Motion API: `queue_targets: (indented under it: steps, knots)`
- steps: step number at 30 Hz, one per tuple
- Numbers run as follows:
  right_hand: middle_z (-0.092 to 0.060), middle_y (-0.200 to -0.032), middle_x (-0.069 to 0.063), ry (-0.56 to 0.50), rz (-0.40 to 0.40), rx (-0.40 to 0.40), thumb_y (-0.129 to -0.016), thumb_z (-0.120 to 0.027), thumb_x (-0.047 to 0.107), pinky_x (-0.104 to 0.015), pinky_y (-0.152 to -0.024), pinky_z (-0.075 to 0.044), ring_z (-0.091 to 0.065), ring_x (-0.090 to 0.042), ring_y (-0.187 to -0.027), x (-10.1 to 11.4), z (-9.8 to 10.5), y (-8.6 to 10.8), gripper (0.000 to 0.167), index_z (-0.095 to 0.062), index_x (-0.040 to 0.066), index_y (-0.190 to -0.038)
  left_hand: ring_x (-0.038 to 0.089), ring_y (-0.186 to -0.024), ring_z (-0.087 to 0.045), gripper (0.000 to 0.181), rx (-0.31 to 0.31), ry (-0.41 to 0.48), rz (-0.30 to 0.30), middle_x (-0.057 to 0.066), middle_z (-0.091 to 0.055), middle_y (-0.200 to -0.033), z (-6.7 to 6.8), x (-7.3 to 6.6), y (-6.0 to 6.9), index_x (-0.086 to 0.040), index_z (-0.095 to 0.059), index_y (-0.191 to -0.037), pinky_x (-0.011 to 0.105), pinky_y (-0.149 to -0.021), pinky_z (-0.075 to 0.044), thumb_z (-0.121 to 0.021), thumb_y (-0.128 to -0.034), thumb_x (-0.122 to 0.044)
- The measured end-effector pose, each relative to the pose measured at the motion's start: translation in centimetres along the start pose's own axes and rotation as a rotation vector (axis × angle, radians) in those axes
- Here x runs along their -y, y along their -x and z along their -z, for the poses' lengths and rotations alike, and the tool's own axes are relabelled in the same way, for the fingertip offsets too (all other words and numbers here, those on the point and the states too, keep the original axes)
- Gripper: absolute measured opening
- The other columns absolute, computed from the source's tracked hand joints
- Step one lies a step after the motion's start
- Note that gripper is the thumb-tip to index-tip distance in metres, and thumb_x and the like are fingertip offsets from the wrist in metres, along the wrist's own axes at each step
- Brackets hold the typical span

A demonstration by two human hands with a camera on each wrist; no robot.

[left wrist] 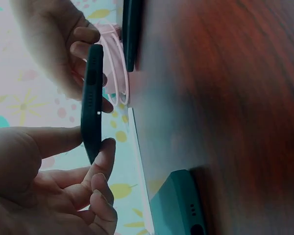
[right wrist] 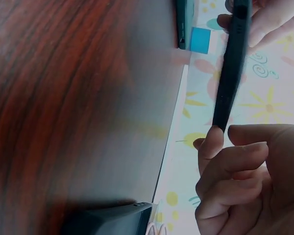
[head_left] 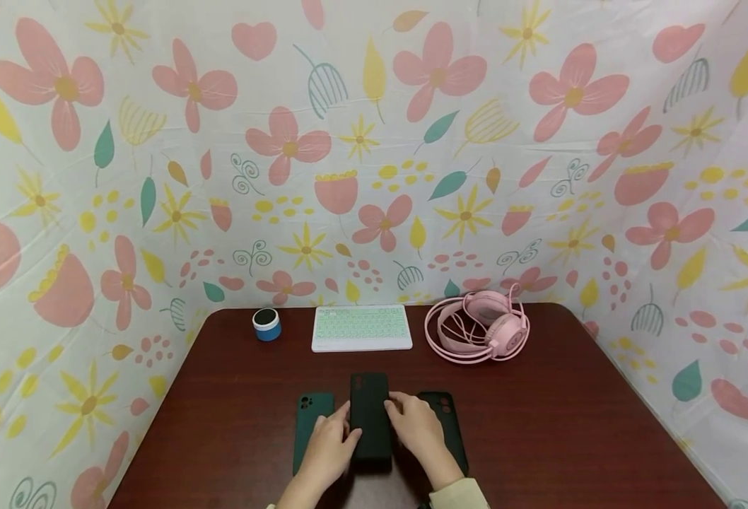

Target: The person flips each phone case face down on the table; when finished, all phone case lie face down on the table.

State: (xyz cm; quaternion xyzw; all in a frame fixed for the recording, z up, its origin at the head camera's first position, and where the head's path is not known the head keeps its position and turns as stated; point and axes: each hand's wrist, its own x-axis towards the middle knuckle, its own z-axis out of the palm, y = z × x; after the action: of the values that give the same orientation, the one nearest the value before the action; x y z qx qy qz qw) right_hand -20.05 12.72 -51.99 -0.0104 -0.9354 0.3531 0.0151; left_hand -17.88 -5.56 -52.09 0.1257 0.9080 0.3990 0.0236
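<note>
Both hands hold a black phone case (head_left: 370, 417) between them, raised above the table and seen edge-on in the wrist views. My left hand (head_left: 328, 445) pinches its left side between thumb and fingers. On the opposite side, the right hand (head_left: 420, 428) pinches the edge with thumb and fingertips, its other fingers curled below in the right wrist view. A dark green phone case (head_left: 310, 424) lies on the table beside the left hand. Partly hidden by the right hand is another dark phone case (head_left: 453, 430), also flat on the table.
A white keyboard (head_left: 361, 346) with green keys lies at the back of the brown table (head_left: 234, 417). Left of it stands a small blue and white round device (head_left: 267, 326). Pink headphones (head_left: 506, 335) with a coiled cable rest to its right. Flower-patterned cloth (head_left: 374, 177) surrounds the table.
</note>
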Motion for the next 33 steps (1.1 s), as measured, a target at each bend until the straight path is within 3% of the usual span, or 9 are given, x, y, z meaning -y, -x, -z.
queue_targets:
  steps: [5,8,12,15,20,22,25,28,33]
  knots:
    - [-0.069,-0.099,-0.007,0.017,-0.010,0.025,-0.094,-0.063,0.028,-0.033,-0.048,-0.041,-0.056,-0.013,-0.058,-0.1,-0.2,0.0,0.035,-0.068,0.008,-0.122,0.016,-0.070,-0.037,0.054,-0.010,-0.052,0.016,-0.007,-0.047,-0.070,-0.5,-0.1,0.0,0.004,-0.050,-0.137,0.028,-0.054,-0.033,-0.067,-0.0915,-0.020]
    - [-0.067,-0.082,-0.003,0.051,-0.001,0.047,-0.094,-0.064,0.029,-0.031,-0.046,-0.038,-0.053,-0.012,-0.055,-0.2,-0.4,0.1,0.037,-0.066,0.007,-0.123,0.017,-0.071,-0.038,0.055,-0.003,-0.080,0.032,-0.006,-0.048,-0.070,-0.8,-0.1,0.0,0.004,-0.050,-0.137,0.029,-0.054,-0.034,-0.068,-0.0906,-0.019]
    - [-0.050,-0.059,0.003,0.087,0.008,0.072,-0.093,-0.064,0.030,-0.030,-0.041,-0.031,-0.041,-0.013,-0.044,-0.4,-0.7,0.2,0.041,-0.065,0.006,-0.126,0.019,-0.076,-0.044,0.055,0.004,-0.124,0.043,0.007,-0.065,-0.094,-1.2,-0.2,-0.1,0.005,-0.052,-0.135,0.033,-0.059,-0.039,-0.071,-0.0886,-0.018]
    - [-0.048,-0.057,0.004,0.098,0.018,0.082,-0.093,-0.065,0.030,-0.029,-0.041,-0.031,-0.040,-0.012,-0.044,-0.5,-0.8,0.3,0.042,-0.064,0.005,-0.126,0.021,-0.079,-0.046,0.055,0.000,-0.150,0.048,0.018,-0.063,-0.115,-1.5,-0.1,-0.2,0.005,-0.053,-0.133,0.035,-0.062,-0.042,-0.072,-0.0876,-0.018]
    - [-0.049,-0.056,0.003,0.112,0.010,0.087,-0.092,-0.066,0.029,-0.030,-0.041,-0.033,-0.043,-0.014,-0.044,-0.5,-1.0,0.4,0.043,-0.064,0.003,-0.125,0.022,-0.080,-0.046,0.055,0.004,-0.166,0.053,0.017,-0.064,-0.111,-2.0,0.2,-0.3,0.004,-0.053,-0.134,0.035,-0.061,-0.042,-0.072,-0.0874,-0.018]
    - [-0.056,-0.061,-0.002,0.134,0.001,0.088,-0.092,-0.066,0.030,-0.033,-0.042,-0.036,-0.049,-0.018,-0.047,-0.4,-1.1,0.3,0.043,-0.064,0.003,-0.125,0.022,-0.079,-0.046,0.056,0.007,-0.174,0.051,0.016,-0.065,-0.109,-2.3,0.4,-0.3,0.004,-0.052,-0.134,0.035,-0.061,-0.042,-0.072,-0.0872,-0.018]
    - [-0.068,-0.087,-0.013,0.171,-0.015,0.092,-0.092,-0.065,0.031,-0.040,-0.049,-0.046,-0.062,-0.027,-0.064,-0.5,-1.3,0.1,0.043,-0.065,0.002,-0.124,0.021,-0.078,-0.045,0.058,0.006,-0.187,0.047,0.015,-0.065,-0.104,-2.5,0.5,-0.3,0.004,-0.051,-0.135,0.034,-0.059,-0.041,-0.073,-0.0865,-0.018]
    - [-0.065,-0.114,-0.018,0.207,-0.023,0.099,-0.092,-0.065,0.031,-0.048,-0.062,-0.052,-0.066,-0.033,-0.087,-0.5,-1.5,0.0,0.043,-0.065,0.001,-0.124,0.021,-0.075,-0.044,0.058,0.000,-0.197,0.044,0.014,-0.064,-0.101,-2.8,0.6,-0.3,0.004,-0.051,-0.135,0.033,-0.057,-0.039,-0.074,-0.0859,-0.018]
    - [-0.064,-0.116,-0.019,0.226,-0.023,0.106,-0.091,-0.066,0.029,-0.051,-0.069,-0.051,-0.064,-0.036,-0.096,-0.5,-1.7,-0.1,0.044,-0.064,0.000,-0.124,0.023,-0.077,-0.045,0.058,-0.011,-0.220,0.045,0.016,-0.062,-0.102,-3.0,0.7,-0.3,0.005,-0.053,-0.133,0.035,-0.057,-0.040,-0.075,-0.0848,-0.018]
